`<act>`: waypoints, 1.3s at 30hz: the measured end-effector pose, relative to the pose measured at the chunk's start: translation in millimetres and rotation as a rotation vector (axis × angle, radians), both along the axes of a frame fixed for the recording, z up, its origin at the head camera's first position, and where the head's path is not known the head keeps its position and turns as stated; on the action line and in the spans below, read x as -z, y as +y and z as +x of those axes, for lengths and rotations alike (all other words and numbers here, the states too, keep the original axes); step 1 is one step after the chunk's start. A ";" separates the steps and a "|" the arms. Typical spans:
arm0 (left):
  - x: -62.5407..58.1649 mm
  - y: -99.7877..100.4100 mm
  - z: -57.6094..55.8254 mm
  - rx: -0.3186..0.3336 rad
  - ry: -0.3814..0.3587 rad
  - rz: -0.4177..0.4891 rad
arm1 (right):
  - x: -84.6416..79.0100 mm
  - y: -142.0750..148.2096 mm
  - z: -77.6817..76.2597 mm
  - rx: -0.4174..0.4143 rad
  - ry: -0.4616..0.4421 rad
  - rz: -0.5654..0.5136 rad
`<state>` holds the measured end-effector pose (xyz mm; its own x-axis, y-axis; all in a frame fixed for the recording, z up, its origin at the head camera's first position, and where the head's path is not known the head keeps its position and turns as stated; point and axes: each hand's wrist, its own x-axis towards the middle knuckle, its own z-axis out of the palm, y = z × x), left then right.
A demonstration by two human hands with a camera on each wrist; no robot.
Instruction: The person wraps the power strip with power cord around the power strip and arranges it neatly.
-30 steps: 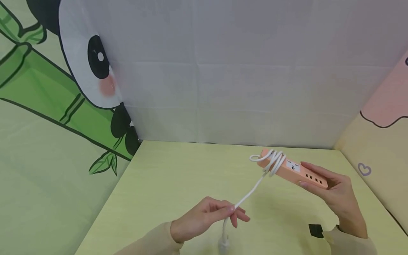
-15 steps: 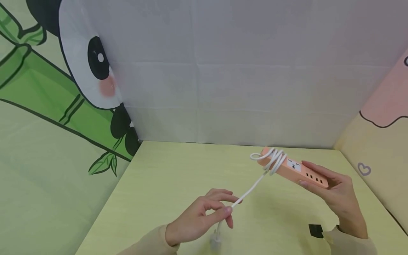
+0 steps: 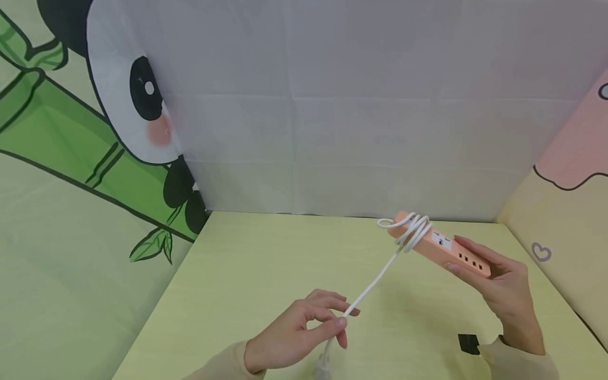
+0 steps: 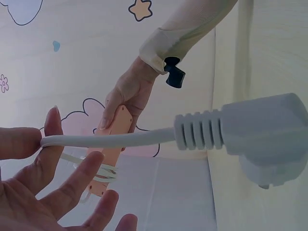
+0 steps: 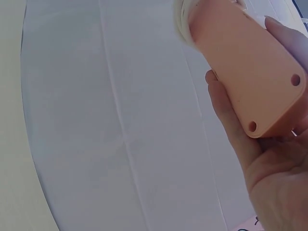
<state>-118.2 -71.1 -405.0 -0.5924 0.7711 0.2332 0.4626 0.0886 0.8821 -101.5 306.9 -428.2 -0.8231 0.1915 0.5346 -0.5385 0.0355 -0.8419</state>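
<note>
My right hand (image 3: 503, 279) grips the end of an orange power strip (image 3: 442, 248) between thumb and fingers, holding it tilted above the table. White cord (image 3: 415, 232) is wound in several loops round the strip's far end. From there it runs down taut to my left hand (image 3: 299, 327), which pinches it between thumb and index finger while the other fingers spread loosely. Below that pinch dangles the cord's white plug (image 4: 264, 134), large in the left wrist view. The right wrist view shows the strip's plain underside (image 5: 250, 67) with two round holes at its near end.
The pale yellow table (image 3: 237, 264) lies beneath both hands. A grey-white back panel (image 3: 332, 132) rises behind it, with printed side walls left and right. Beside the right sleeve (image 3: 518, 364) is a small black piece (image 3: 468, 344).
My right hand has lifted and tilted the strip's far end slightly. My left hand has shifted a little along the cord, its other fingers opening outward. The plug has swung left.
</note>
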 end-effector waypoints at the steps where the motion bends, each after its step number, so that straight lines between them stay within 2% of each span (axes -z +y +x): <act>1: 0.6 0.0 0.2 -0.002 -0.007 -0.009 | -0.5 -0.2 0.0 0.003 -0.005 -0.014; 7: 5.4 -0.7 1.5 -0.029 -0.053 -0.097 | -0.9 2.2 -2.3 0.046 -0.015 -0.046; 11: 7.2 -1.6 2.2 -0.032 -0.052 -0.112 | -0.5 6.1 -3.5 0.057 -0.007 -0.070; 15: 4.2 -2.0 1.3 -0.028 -0.020 -0.085 | -0.5 8.3 -5.7 0.051 -0.012 -0.065; 20: -7.4 -4.1 -0.1 -0.021 0.091 -0.050 | 0.5 9.5 -8.8 0.043 -0.039 -0.046; 26: -26.2 -7.9 -2.0 -0.054 0.185 -0.088 | 3.0 11.0 -12.0 0.034 -0.062 -0.031; 30: -33.1 -10.0 -3.7 -0.063 0.224 -0.087 | 3.6 12.5 -13.9 0.016 -0.060 -0.032; 34: -32.5 -10.6 -3.4 -0.036 0.227 -0.102 | 2.7 13.8 -14.8 0.022 -0.057 -0.036; 39: -27.9 -11.7 -2.4 -0.010 0.182 -0.147 | 0.3 16.4 -15.8 0.039 -0.032 -0.032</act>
<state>-120.6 -82.8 -377.1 -0.5584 0.7992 0.2224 0.6114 0.2152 0.7615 -117.3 323.3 -428.5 -0.8315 0.2405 0.5008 -0.5097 0.0285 -0.8599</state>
